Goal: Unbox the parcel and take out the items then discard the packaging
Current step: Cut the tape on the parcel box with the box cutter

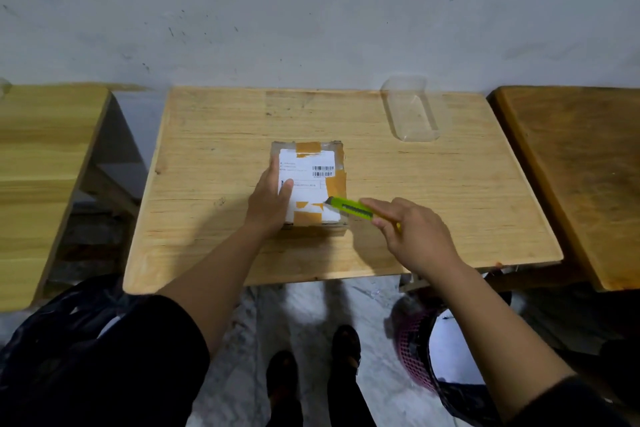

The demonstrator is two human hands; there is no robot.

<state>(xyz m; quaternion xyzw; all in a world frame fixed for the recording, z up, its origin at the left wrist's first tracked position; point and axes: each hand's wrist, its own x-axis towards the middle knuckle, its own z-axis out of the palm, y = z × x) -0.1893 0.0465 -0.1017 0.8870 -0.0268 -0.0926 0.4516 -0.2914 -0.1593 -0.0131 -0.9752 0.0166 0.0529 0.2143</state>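
A small cardboard parcel with a white shipping label and brown tape lies in the middle of a light wooden table. My left hand lies flat on the parcel's left side, fingers over the top and thumb on the label. My right hand grips a yellow-green utility knife. The knife's tip touches the parcel's top near its right front corner.
A clear plastic tray lies at the table's back right. More wooden tables stand at the left and right. A pink mesh bin with a black liner sits on the floor at the right; a black bag at lower left.
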